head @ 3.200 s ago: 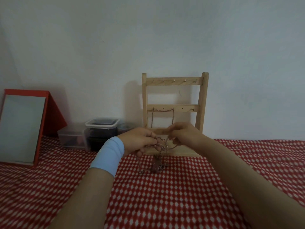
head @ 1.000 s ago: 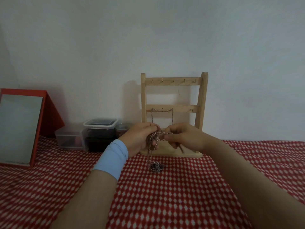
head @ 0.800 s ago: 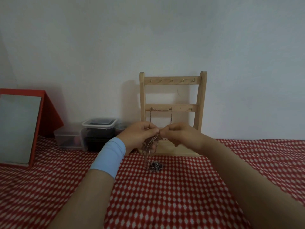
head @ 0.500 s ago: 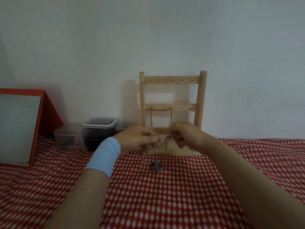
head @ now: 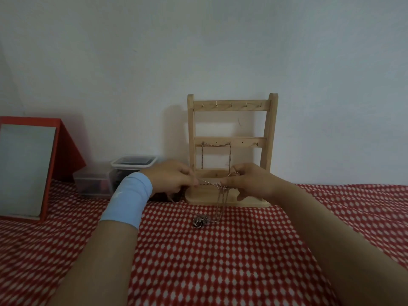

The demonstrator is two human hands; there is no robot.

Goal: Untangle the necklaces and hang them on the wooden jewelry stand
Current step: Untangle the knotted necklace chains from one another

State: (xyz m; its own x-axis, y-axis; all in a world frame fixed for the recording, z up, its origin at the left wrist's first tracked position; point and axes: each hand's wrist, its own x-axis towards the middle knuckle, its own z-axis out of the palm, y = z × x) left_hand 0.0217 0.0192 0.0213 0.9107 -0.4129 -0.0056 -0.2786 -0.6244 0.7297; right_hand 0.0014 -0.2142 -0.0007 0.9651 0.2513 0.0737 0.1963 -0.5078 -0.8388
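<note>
A wooden jewelry stand (head: 271, 133) stands against the wall, with one chain necklace (head: 216, 145) hung across two hooks of its middle bar. In front of its base, my left hand (head: 170, 178) and my right hand (head: 249, 183) each pinch the tangled necklaces (head: 210, 184), stretching a strand between them. A knot sits at my right fingertips. Loops hang from there down to the cloth, where a small bunch with a pendant (head: 199, 221) lies.
A red-and-white patterned cloth (head: 209, 257) covers the table. A red-framed mirror (head: 24, 168) leans at the left. Clear plastic containers (head: 132, 166) stand left of the stand. My left wrist wears a light blue band (head: 128, 198).
My hands have drawn apart, pulling a strand taut between them. The bunch that hung from both hands has dropped, so more chain lies on the cloth.
</note>
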